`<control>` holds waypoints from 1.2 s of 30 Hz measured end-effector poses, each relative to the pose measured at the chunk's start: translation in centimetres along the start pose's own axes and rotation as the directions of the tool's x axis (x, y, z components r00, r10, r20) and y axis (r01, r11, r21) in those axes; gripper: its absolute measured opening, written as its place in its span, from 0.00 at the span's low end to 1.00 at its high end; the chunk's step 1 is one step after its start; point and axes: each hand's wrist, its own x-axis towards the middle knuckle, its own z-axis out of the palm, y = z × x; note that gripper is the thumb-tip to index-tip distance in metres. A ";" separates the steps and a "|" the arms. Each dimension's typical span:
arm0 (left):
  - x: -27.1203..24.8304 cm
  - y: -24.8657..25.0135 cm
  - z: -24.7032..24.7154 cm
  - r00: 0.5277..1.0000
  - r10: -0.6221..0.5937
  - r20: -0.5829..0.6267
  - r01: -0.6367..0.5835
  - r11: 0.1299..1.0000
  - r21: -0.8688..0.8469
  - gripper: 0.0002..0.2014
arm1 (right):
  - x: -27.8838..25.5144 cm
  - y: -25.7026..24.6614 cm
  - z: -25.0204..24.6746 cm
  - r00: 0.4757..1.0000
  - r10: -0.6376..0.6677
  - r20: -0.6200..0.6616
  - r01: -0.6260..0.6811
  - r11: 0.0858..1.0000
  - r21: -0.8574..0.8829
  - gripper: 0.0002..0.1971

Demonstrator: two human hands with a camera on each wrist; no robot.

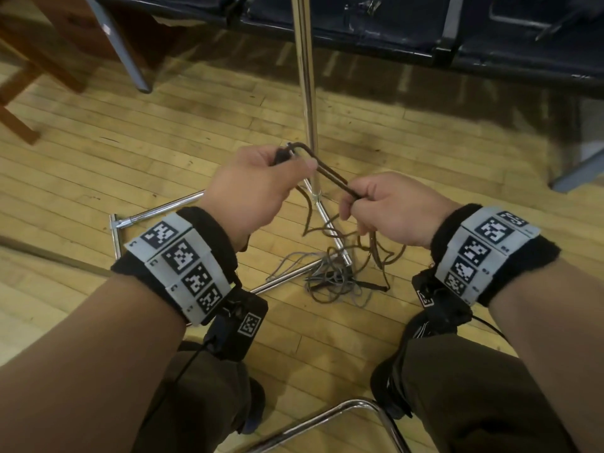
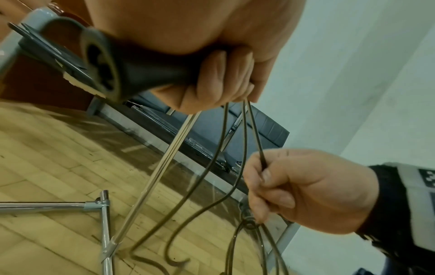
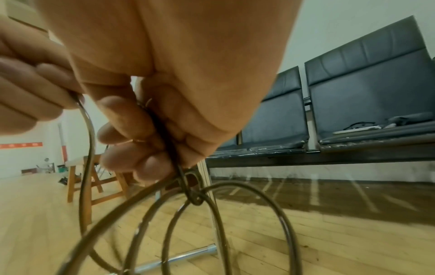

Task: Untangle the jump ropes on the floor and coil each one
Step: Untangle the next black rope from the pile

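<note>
Your left hand (image 1: 255, 188) is raised above the floor, fingers (image 2: 212, 81) curled round the dark handle (image 2: 132, 72) of the brown jump rope (image 1: 333, 176). The handle's open end sticks out past the heel of the hand in the left wrist view. Several strands of the same rope drop out from under those fingers.

Your right hand (image 1: 389, 210) sits just beside the left, a little lower. Its fingers (image 3: 132, 130) are clenched on the brown rope: thumb and forefinger pinch one taut strand that runs straight across to the left hand. Lower fingers hold more strands. A small knot (image 3: 196, 199) hangs just below the right fingers, with loops spreading out beneath it.

The rest of the brown rope trails down to the wooden floor (image 1: 163, 152). There it lies mixed with a grey jump rope (image 1: 297, 259) in a loose tangle. The heap sits over the chrome legs of a metal stand (image 1: 307, 93), whose pole rises between your hands and the far wall.

A row of dark padded seats (image 3: 367, 93) stands behind the stand. Wooden furniture (image 1: 29, 60) is at far left.
</note>
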 end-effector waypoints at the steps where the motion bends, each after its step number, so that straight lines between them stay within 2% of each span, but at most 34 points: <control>1: 0.0 0.0 0.0 1.000 0.008 -0.030 -0.009 1.000 -0.029 0.17 | 0.0 0.3 0.0 1.000 0.015 0.013 -0.015 1.000 0.000 0.11; 5: -0.4 0.4 -0.2 0.996 0.026 -0.087 -0.038 0.989 -0.143 0.19 | 0.2 1.1 0.1 0.997 0.072 0.037 -0.070 0.996 -0.051 0.10; 8: -0.6 0.9 -0.9 0.987 0.040 -0.155 -0.074 0.971 -0.226 0.16 | 0.5 2.3 0.4 0.985 0.154 0.073 -0.141 0.977 -0.157 0.09; 10: -0.5 1.0 -2.0 0.961 0.025 -0.274 -0.100 0.960 -0.261 0.11 | 0.7 3.3 0.6 0.968 0.224 0.116 -0.176 0.930 -0.323 0.10; 12: -0.2 1.2 -3.7 0.918 -0.020 -0.396 -0.117 0.940 -0.320 0.09 | 0.7 4.3 0.7 0.931 0.334 0.150 -0.226 0.847 -0.482 0.15; 14: 0.2 0.9 -5.1 0.897 -0.073 -0.436 -0.075 0.947 -0.313 0.10 | 0.7 4.7 0.8 0.902 0.402 0.155 -0.259 0.793 -0.551 0.20; 16: 0.5 0.0 -5.2 0.911 -0.090 -0.402 0.021 0.985 -0.172 0.09 | 0.7 4.2 0.9 0.907 0.395 0.145 -0.257 0.794 -0.551 0.24; 18: 0.5 -0.8 -3.8 0.949 -0.067 -0.308 0.059 0.998 -0.037 0.07 | 0.8 2.9 1.2 0.932 0.348 0.101 -0.240 0.803 -0.546 0.26; 20: 0.4 -1.2 -2.3 0.979 -0.024 -0.202 0.036 0.998 0.055 0.10 | 0.9 1.2 1.4 0.961 0.271 0.049 -0.201 0.812 -0.549 0.26; 22: 0.1 -1.4 -1.2 0.997 0.015 -0.075 -0.003 0.988 0.155 0.11 | 0.7 -0.3 1.7 0.988 0.148 0.048 -0.107 0.873 -0.476 0.23; 24: -0.2 -1.5 -0.6 0.995 0.025 0.100 -0.050 0.964 0.261 0.11 | 0.4 -1.7 1.7 0.996 0.049 0.079 -0.020 0.943 -0.332 0.19; 26: -0.4 -1.4 -0.3 0.979 0.022 0.205 -0.099 0.921 0.376 0.07 | 0.1 -2.7 1.7 0.996 -0.015 0.093 0.040 0.961 -0.273 0.16; 28: -0.4 -1.3 -0.4 0.972 -0.008 0.235 -0.090 0.911 0.403 0.13 | -0.1 -3.1 1.5 0.995 -0.069 0.073 0.087 0.953 -0.290 0.16; 30: -0.5 -1.2 -0.5 0.966 -0.059 0.251 -0.023 0.950 0.310 0.19 | -0.3 -3.1 1.2 0.994 -0.102 0.035 0.108 0.953 -0.285 0.16; 33: -0.6 -0.9 -0.5 0.965 -0.004 0.262 -0.065 0.965 0.255 0.20 | -0.4 -2.8 1.0 0.993 -0.117 -0.010 0.109 0.952 -0.285 0.16; 35: -0.5 -0.6 -0.4 0.984 0.084 0.159 -0.124 0.957 0.263 0.15 | -0.2 -2.2 0.9 0.995 -0.094 -0.021 0.085 0.965 -0.248 0.17; 36: -0.4 -0.4 -0.6 0.993 0.099 0.061 -0.110 0.967 0.230 0.12 | -0.2 -1.8 0.8 0.998 -0.059 -0.022 0.053 0.975 -0.214 0.18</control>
